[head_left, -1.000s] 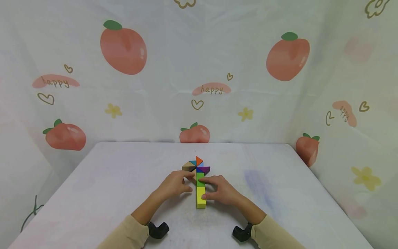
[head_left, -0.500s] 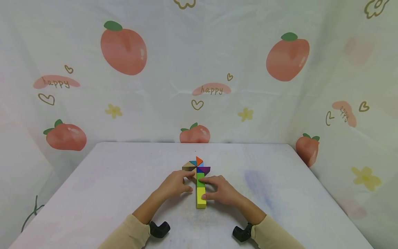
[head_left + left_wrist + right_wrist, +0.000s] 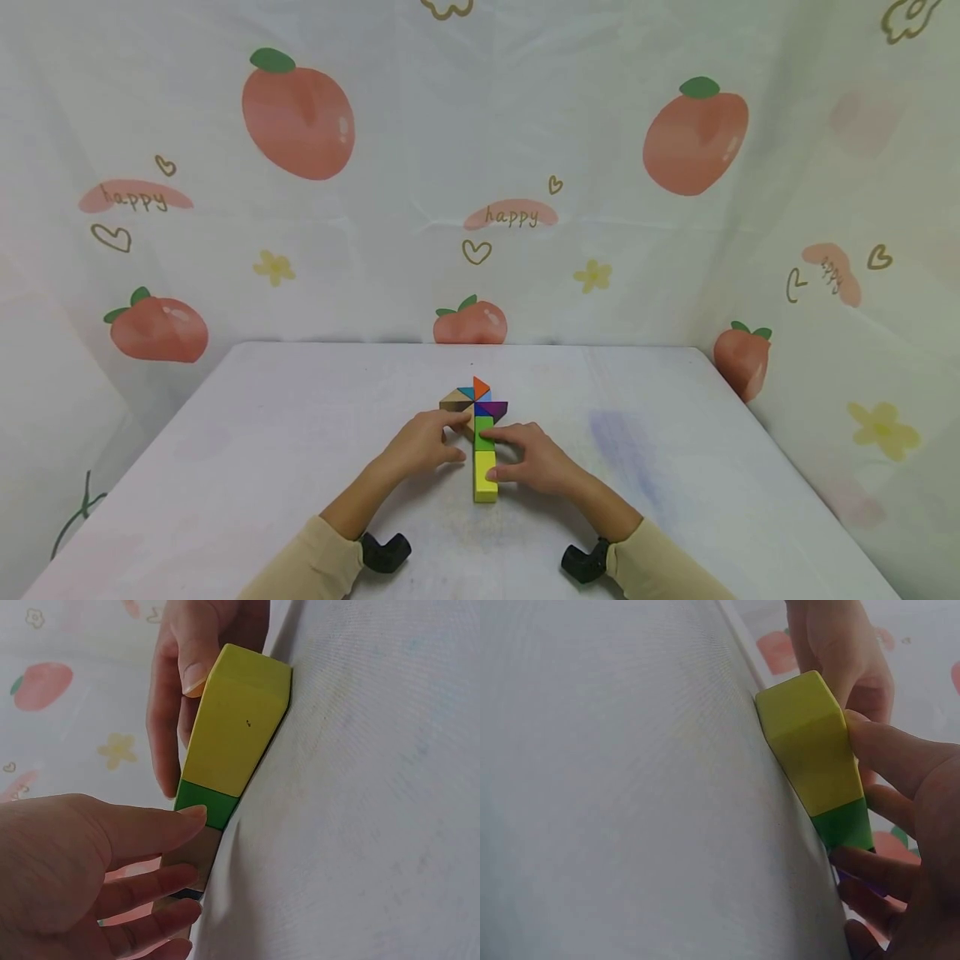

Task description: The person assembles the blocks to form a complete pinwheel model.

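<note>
A yellow block and a green block lie end to end mid-table. At the green block's far end, triangular blocks meet in a pinwheel: orange, teal, plain wood, purple and others. My left hand is on the left, its fingertips at a plain wood triangle partly hidden beneath them, its thumb near the green block. On the right, my right hand touches the green block with a fingertip and the yellow block with its thumb. Both hands have loosely extended fingers.
The white tabletop stretches out on both sides of the blocks. Behind it hangs a cloth printed with peaches. Black camera mounts sit at both wrists, next to beige sleeves.
</note>
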Motion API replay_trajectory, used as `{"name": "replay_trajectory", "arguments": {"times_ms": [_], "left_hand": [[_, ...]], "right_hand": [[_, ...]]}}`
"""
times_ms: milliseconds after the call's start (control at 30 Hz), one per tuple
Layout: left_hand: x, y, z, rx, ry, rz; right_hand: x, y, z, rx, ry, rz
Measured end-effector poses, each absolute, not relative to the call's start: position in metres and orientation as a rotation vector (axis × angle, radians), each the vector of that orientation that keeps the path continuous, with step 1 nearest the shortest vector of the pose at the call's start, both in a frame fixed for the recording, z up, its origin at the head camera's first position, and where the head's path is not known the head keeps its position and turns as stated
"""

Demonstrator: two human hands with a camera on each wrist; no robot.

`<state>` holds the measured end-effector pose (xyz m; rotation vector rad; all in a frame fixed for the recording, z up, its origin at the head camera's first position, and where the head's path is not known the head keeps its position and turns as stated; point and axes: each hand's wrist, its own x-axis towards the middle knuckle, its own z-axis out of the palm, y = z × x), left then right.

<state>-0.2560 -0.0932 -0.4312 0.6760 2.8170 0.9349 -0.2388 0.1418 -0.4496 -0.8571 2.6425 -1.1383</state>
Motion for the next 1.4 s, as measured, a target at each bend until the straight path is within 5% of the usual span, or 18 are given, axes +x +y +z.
{"name": "replay_trajectory", "arguments": {"times_ms": [400,1400], "left_hand": [[-0.252,-0.1,-0.419,0.609,2.828,0.975],[-0.263,-0.164,-0.421,0.561,3.115,1.025]], "right_hand": [[-0.237,0.146,-0.448,-0.92,2.668,-1.155],[-0.234,0.167,-0.439,-0.442,2.774,-1.204]]}}
